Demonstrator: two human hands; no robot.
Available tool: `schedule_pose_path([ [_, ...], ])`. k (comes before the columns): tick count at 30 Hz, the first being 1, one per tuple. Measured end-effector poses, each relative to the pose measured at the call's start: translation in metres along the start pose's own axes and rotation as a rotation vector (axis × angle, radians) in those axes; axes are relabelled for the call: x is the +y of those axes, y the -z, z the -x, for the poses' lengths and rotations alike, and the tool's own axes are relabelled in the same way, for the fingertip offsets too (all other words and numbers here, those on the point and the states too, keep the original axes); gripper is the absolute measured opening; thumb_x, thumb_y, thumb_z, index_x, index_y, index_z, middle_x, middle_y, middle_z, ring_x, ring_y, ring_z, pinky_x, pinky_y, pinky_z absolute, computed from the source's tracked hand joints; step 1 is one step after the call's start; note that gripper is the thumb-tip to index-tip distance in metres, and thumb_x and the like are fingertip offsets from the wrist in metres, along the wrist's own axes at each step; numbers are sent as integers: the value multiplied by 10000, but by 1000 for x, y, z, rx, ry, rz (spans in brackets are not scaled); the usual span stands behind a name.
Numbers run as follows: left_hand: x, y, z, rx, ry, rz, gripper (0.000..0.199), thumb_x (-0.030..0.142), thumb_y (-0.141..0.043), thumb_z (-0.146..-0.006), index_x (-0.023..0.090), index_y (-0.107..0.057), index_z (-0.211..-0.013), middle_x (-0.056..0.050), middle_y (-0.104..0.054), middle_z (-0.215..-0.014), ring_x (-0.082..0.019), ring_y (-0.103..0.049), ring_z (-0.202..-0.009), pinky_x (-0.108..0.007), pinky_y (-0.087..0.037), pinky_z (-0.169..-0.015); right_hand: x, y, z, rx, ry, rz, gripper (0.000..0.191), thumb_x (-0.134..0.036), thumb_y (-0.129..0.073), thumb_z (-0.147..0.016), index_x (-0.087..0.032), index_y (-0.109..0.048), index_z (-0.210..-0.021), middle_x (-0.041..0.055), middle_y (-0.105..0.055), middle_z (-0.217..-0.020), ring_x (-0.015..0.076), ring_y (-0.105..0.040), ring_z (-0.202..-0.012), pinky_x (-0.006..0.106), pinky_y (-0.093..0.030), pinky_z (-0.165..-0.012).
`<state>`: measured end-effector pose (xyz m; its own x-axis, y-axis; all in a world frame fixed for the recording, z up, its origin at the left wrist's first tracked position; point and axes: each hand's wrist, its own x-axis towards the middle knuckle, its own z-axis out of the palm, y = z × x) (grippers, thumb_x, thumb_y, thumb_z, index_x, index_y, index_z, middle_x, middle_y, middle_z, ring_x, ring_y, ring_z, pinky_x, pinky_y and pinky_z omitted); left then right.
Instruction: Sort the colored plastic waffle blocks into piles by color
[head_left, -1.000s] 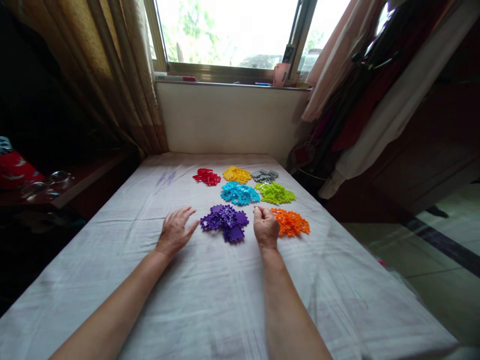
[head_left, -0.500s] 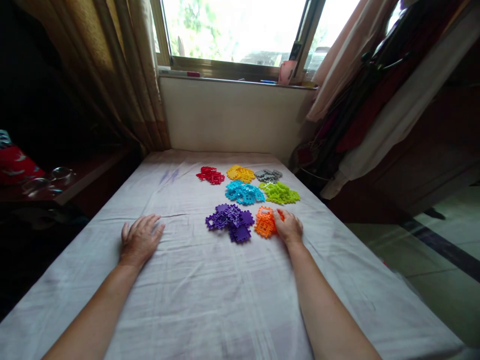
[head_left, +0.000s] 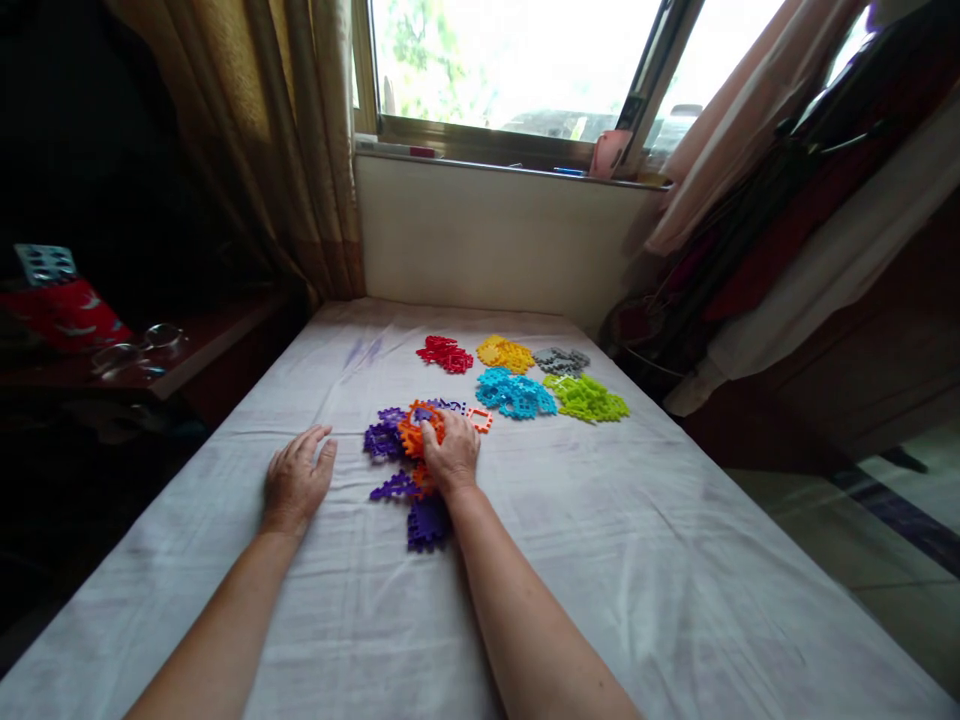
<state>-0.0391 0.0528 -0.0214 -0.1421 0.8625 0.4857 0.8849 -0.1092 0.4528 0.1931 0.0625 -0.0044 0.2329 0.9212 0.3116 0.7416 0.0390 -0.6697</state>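
I saw orange pieces point(head_left: 412, 434) shifted left since the earlier frame, among spread-out purple pieces point(head_left: 384, 439). The right hand point(head_left: 454, 452) curled against them; from my end, gripping was unclear. The left hand point(head_left: 297, 480) lay open.

Daylight glares white through the window point(head_left: 502, 70), the left side nearly black, the edges stretched.
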Motion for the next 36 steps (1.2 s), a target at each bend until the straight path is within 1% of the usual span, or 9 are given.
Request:
schedule_pose_path([
  [3, -4, 0, -1, 18, -4, 37, 507, 493, -350, -896, 176, -661, -1140, -138, -697, -1235, -287, -632, -1167, -444, -470, -1034, -7, -5, -8, -4, 145, -52, 374, -425, -562, -914, -232, -657, -1220, 102, -640, -1324, 259, -540, -1260, 445, -345, -1104],
  [5, -5, 0, 0, 11, -5, 45, 518, 515, -352, -893, 180, -659, -1141, -134, -697, -1236, -285, -635, -1166, -439, -473, -1039, 10, 12, -25, 50, 192, -28, 376, -428, -551, -915, -239, -661, -1221, 95, -630, -1339, 261, -531, -1267, 454, -334, -1112],
  [8, -5, 1, 0, -6, -2, 51, 535, 538, -351, -887, 178, -661, -1135, -140, -696, -1237, -293, -637, -1167, -457, -471, -1049, 62, 65, -64, 171, 180, 73, 391, -420, -517, -913, -222, -674, -1212, 111, -609, -1361, 280, -518, -1271, 468, -350, -1103],
  [12, -7, 0, -2, -15, 10, 93, 542, 549, -356, -882, 175, -664, -1125, -146, -699, -1224, -297, -637, -1170, -461, -477, -1052, 154, 149, -120, 283, -76, 299, 466, -430, -470, -913, -174, -677, -1241, 163, -587, -1368, 308, -521, -1270, 458, -403, -1072],
  [15, -9, 0, -4, 2, 35, 119, 525, 555, -373, -878, 188, -663, -1118, -137, -700, -1217, -284, -641, -1166, -441, -482, -1055, 214, 191, -151, 241, -244, 374, 488, -472, -476, -899, -199, -700, -1235, 152, -618, -1343, 324, -555, -1247, 453, -446, -1033],
  [18, -9, 2, -3, 3, 66, 127, 531, 573, -384, -877, 187, -661, -1113, -138, -697, -1222, -280, -637, -1175, -432, -476, -1068, 256, 204, -172, 122, -401, 334, 478, -534, -488, -883, -235, -759, -1138, 134, -720, -1178, 339, -622, -1167, 455, -484, -982],
  [21, -8, 4, -2, -2, 87, 130, 523, 580, -391, -881, 197, -656, -1118, -124, -693, -1233, -269, -631, -1187, -418, -471, -1079, 278, 193, -181, 72, -424, 230, 455, -538, -526, -852, -241, -780, -1085, 108, -753, -1118, 334, -629, -1176, 441, -484, -997],
  [28, -12, 3, -1, -12, 97, 124, 516, 599, -391, -890, 226, -664, -1121, -92, -687, -1246, -268, -626, -1191, -424, -469, -1084, 255, 147, -168, -29, -154, -112, 447, -533, -529, -833, -234, -765, -1066, 48, -733, -1205, 249, -592, -1250, 392, -404, -1118],
  [36, -15, 2, 1, 13, 90, 135, 499, 590, -402, -897, 229, -669, -1115, -101, -663, -1287, -275, -610, -1214, -436, -455, -1101, 154, 80, -128, -213, 83, -273, 473, -581, -505, -879, -243, -751, -1100, 57, -731, -1205, 253, -635, -1179, 436, -434, -1092],
])
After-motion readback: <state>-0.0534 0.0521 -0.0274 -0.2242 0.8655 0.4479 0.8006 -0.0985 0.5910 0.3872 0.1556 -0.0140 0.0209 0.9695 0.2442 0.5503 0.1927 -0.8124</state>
